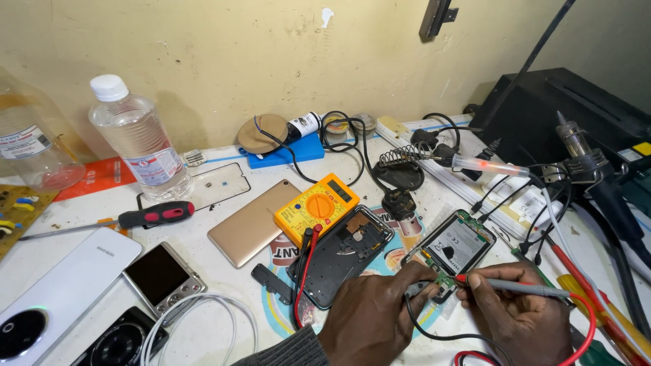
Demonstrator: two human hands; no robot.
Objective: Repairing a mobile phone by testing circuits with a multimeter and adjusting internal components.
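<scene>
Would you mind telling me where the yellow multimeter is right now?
In the head view, the yellow multimeter lies mid-bench, between the gold phone on its left and the open black phone shell at its lower right.

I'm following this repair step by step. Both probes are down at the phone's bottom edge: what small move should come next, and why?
Probably a glance up at the yellow multimeter. The right hand holds the red probe and the left hand the black probe against the opened phone, so the reading matters now.

The left hand (371, 318) hides the black probe's (415, 290) tip.
</scene>
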